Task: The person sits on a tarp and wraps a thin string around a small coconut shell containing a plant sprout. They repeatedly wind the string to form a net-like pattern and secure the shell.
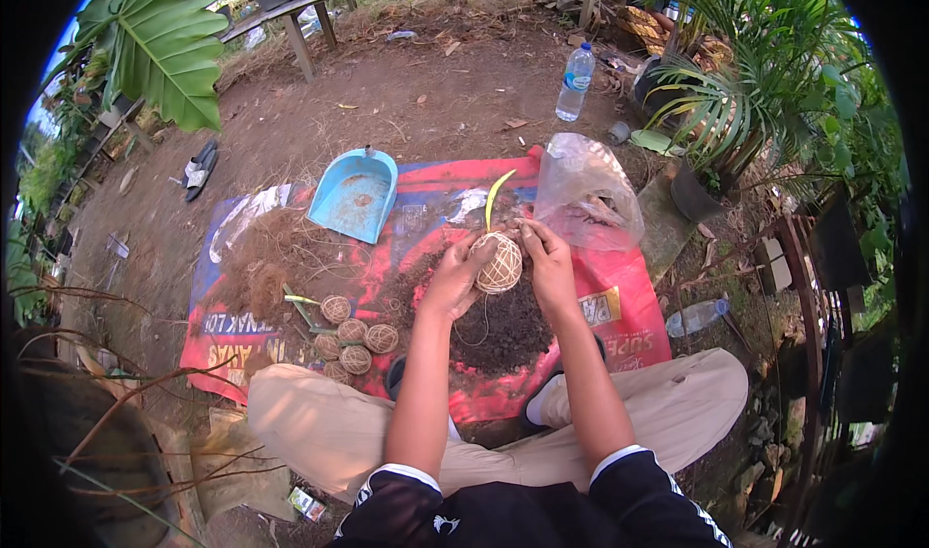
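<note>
A round ball (499,266) wrapped in criss-crossed pale twine is in my left hand (459,276), whose thumb lies across its left side. One long yellow-green leaf (499,194) rises from its top. My right hand (548,257) has its fingertips pinched together at the ball's upper right edge; any strand between them is too fine to make out. Below the ball, a thin loop of twine (473,343) hangs over a heap of dark soil (501,334). Several similar wrapped balls (354,359) are grouped to the left, some with green stems.
A printed red and blue sheet (435,174) lies under the soil. On it are a blue dustpan (359,192), loose brown fibre (265,272) and a clear plastic bag (591,192). Beyond stands a water bottle (575,87). Potted plants (700,185) and a second bottle (697,318) are at right.
</note>
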